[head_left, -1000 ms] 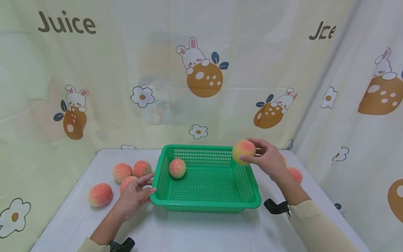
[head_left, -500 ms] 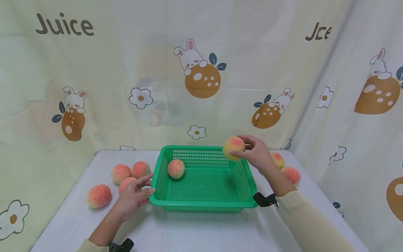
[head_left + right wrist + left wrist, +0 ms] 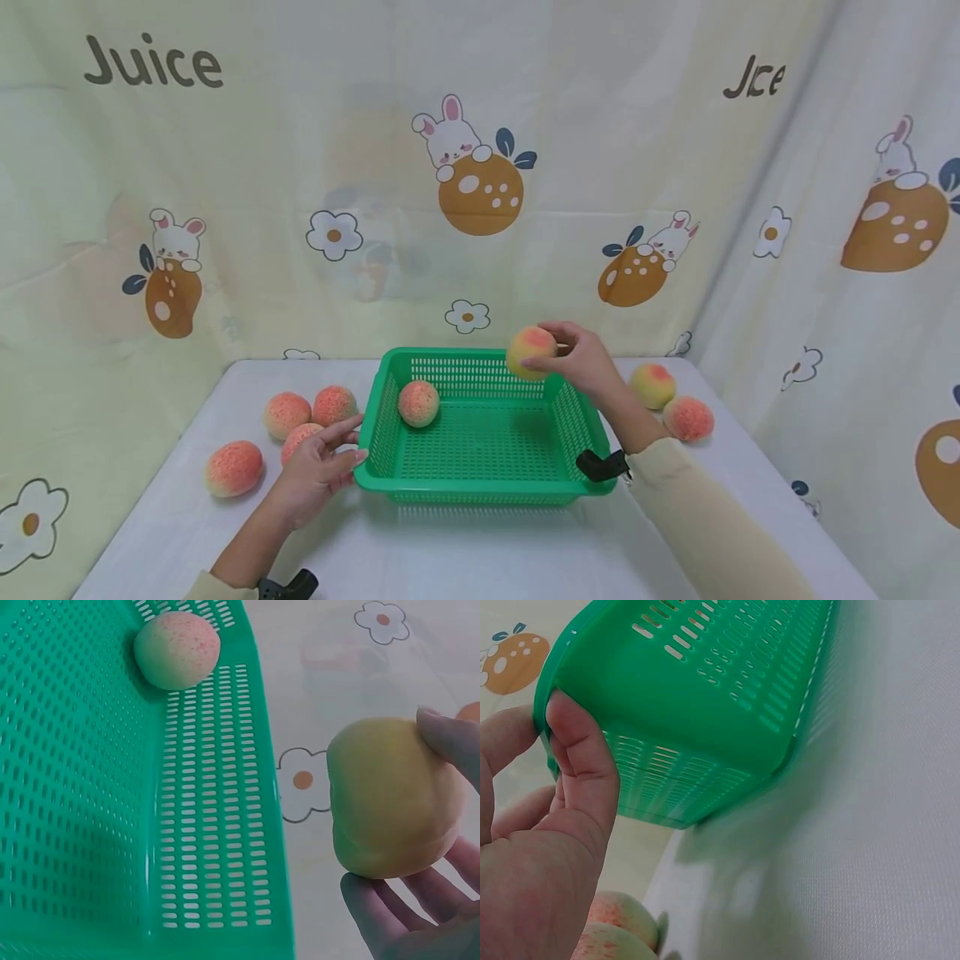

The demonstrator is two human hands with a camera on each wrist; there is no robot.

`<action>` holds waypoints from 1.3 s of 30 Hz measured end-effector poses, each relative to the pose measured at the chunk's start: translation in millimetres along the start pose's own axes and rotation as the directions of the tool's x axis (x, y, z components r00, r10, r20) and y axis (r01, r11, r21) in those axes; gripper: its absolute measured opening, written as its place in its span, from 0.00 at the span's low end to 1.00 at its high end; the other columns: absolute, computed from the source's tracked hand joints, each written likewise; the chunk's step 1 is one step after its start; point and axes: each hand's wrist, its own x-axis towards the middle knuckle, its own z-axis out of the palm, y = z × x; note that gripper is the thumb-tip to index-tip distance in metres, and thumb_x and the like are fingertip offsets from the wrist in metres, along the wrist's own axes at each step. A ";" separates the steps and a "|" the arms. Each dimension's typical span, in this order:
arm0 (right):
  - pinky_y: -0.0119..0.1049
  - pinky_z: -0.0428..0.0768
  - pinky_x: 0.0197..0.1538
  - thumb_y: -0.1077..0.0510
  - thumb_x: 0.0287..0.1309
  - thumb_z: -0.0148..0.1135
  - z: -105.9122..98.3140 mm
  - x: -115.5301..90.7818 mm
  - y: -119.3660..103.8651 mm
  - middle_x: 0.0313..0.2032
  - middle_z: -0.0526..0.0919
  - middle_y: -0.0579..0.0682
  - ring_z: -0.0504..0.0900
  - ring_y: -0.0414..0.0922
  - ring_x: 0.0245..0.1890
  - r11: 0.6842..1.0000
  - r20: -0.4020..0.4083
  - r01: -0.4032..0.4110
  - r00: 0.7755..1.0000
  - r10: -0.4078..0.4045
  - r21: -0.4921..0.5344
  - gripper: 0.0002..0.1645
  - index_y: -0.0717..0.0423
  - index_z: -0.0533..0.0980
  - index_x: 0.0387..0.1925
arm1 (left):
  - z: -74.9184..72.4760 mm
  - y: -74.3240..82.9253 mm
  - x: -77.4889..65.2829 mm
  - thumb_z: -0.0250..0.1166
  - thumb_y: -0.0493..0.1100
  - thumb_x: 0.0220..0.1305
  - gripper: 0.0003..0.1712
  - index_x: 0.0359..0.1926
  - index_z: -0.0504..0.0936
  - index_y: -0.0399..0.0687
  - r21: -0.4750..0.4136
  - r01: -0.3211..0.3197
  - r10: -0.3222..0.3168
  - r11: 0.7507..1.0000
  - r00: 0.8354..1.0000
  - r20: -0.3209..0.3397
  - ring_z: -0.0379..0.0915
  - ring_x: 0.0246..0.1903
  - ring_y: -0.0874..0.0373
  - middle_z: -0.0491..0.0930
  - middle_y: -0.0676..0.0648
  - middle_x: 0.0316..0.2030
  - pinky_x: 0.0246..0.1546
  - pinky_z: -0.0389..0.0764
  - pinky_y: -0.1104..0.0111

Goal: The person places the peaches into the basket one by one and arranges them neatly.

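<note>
Peach (image 3: pixel 527 350): shifted left along basket's (image 3: pixel 487 485) far edge, unreleased
Right hand (image 3: pixel 585 360): gripping peach
Left hand (image 3: pixel 313 471): pinching basket's left edge

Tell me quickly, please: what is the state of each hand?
Left hand: closed, holding the green basket by its rim.
Right hand: closed, holding a yellow-pink peach.

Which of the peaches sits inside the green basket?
The speckled peach at the left end of the basket. The other peaches lie on the table, except a yellowish one in the right hand.
</note>
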 end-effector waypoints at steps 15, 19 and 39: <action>0.42 0.81 0.53 0.50 0.49 0.82 28.0 19.4 6.6 0.58 0.82 0.57 0.80 0.55 0.55 0.997 0.050 -0.063 0.997 0.065 -0.036 0.40 0.53 0.75 0.63 | -1.7 -1.2 1.0 0.69 0.41 0.68 0.41 0.78 0.63 0.52 0.013 -0.007 0.007 1.000 1.000 0.000 0.82 0.46 0.60 0.69 0.44 0.58 0.47 0.87 0.68; 0.44 0.81 0.54 0.52 0.48 0.82 35.6 24.2 9.1 0.58 0.81 0.57 0.79 0.55 0.56 0.995 0.059 -0.089 0.994 0.092 -0.048 0.40 0.53 0.75 0.62 | -1.9 -1.1 1.2 0.68 0.40 0.69 0.41 0.78 0.62 0.51 0.009 -0.012 0.012 1.000 1.000 0.005 0.82 0.46 0.60 0.69 0.45 0.58 0.47 0.87 0.69; 0.47 0.81 0.56 0.53 0.45 0.83 66.3 32.5 19.8 0.58 0.83 0.55 0.80 0.52 0.54 0.989 0.156 -0.109 0.980 0.123 -0.098 0.38 0.55 0.80 0.60 | -2.3 -1.6 1.5 0.68 0.40 0.69 0.41 0.78 0.62 0.51 0.005 -0.013 0.013 1.000 1.000 0.009 0.82 0.45 0.60 0.68 0.44 0.58 0.47 0.87 0.69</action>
